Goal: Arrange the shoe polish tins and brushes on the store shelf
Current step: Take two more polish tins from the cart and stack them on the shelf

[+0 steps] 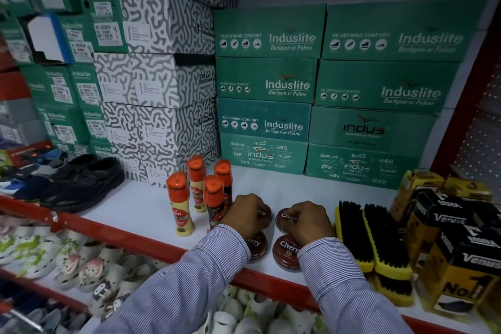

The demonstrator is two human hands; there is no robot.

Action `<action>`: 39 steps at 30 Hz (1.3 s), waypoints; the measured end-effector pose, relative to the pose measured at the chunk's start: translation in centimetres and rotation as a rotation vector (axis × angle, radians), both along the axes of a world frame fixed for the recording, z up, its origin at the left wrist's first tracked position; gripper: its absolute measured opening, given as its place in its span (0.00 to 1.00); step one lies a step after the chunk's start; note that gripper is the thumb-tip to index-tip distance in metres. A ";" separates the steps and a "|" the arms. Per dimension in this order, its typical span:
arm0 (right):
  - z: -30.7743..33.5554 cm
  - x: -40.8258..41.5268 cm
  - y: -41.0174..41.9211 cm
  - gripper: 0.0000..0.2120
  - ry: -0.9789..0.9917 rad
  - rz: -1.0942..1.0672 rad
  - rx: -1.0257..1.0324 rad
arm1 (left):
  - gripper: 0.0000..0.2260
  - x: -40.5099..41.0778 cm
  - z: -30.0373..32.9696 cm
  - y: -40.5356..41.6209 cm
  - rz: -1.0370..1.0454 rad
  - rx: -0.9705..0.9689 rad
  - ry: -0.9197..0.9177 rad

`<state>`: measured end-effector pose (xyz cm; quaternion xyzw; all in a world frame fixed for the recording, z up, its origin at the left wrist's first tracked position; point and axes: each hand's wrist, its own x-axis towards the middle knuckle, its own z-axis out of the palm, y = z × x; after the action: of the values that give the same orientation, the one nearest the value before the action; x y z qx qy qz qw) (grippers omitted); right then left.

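Observation:
Several round red Cherry polish tins lie flat on the white shelf point(141, 206) in a two-by-two block. My left hand point(244, 213) rests curled over the back left tin point(264, 213). My right hand point(309, 221) is curled over the back right tin point(284, 218). The front left tin point(256, 247) and front right tin point(286, 252) sit near the red shelf edge, partly under my wrists. Yellow brushes point(374, 238) with black bristles lie side by side to the right of the tins.
Several orange-capped Kiwi liquid polish bottles point(180, 203) stand left of the tins. Black and yellow Venus boxes point(450, 238) crowd the right end. Green Induslite boxes point(271, 116) and patterned boxes line the back. A black shoe point(84, 184) sits far left. Children's clogs fill the lower shelf.

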<state>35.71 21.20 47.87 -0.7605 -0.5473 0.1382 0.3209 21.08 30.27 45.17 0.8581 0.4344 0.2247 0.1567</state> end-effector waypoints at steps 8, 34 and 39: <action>1.5 -0.1 -5.5 0.14 -0.043 0.064 0.058 | 0.11 -2.4 2.7 -5.6 -0.032 0.127 -0.062; -0.5 -2.6 -7.4 0.16 0.020 0.033 0.052 | 0.12 -4.5 0.2 -8.9 0.071 0.079 -0.053; -0.6 -2.6 -7.4 0.15 0.015 0.030 0.057 | 0.14 -4.6 0.0 -8.7 0.093 0.074 -0.040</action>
<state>33.09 13.84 47.29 -0.7417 -0.5600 0.1328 0.3445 16.51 21.53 45.19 0.8376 0.4619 0.2647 0.1227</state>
